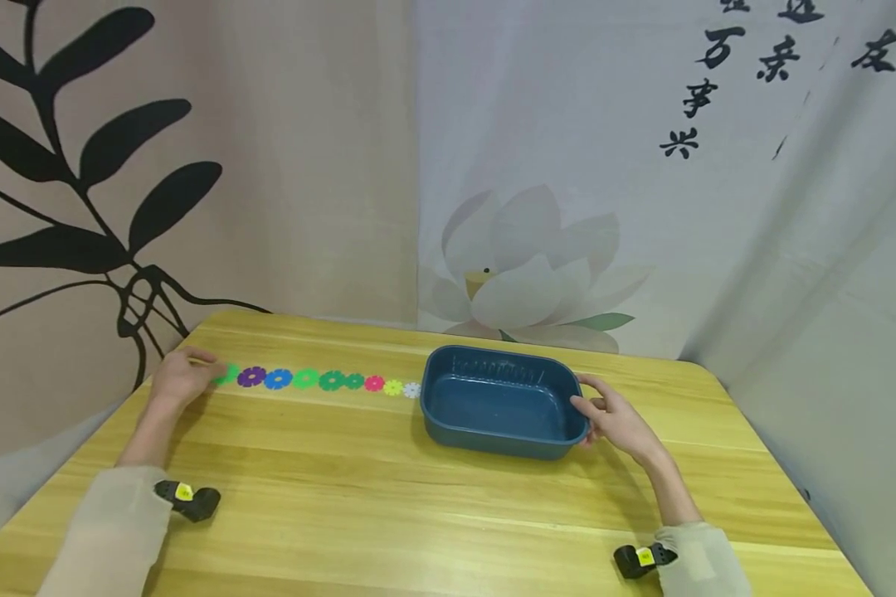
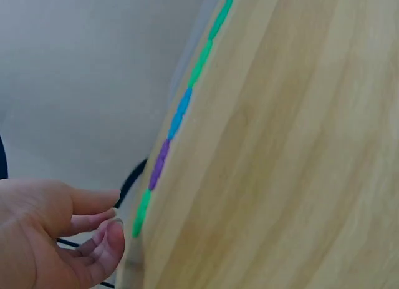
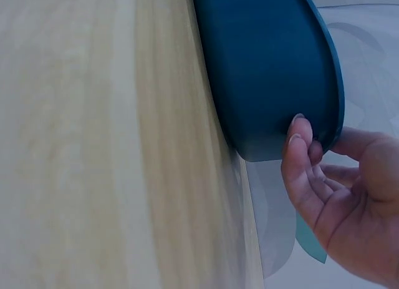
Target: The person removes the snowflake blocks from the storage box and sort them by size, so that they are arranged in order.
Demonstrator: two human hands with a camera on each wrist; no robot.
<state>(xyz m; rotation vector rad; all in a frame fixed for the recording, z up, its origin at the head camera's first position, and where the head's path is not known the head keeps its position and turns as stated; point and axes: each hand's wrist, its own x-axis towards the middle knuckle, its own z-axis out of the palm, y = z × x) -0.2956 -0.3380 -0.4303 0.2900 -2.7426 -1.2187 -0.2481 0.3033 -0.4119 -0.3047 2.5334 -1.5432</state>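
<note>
A row of notched plastic snowflake discs lies along the far left of the table. At its left end is a green disc [image 1: 228,374], followed by a purple disc [image 1: 251,376] and a blue disc [image 1: 278,379]. My left hand [image 1: 182,377] is beside the green end disc. In the left wrist view its bent fingers and thumb [image 2: 114,239] appear just short of that disc, with nothing visible between them. My right hand [image 1: 616,419] grips the right end of a dark blue plastic basin [image 1: 500,444] at the rim. The basin's visible inside holds nothing.
The row runs rightward through green, dark green, a pink disc [image 1: 374,383], a yellow disc [image 1: 393,388] and a white disc [image 1: 412,390] close to the basin's left wall. A wooden table [image 1: 388,514] bears everything. Printed curtains [image 1: 328,166] hang behind it.
</note>
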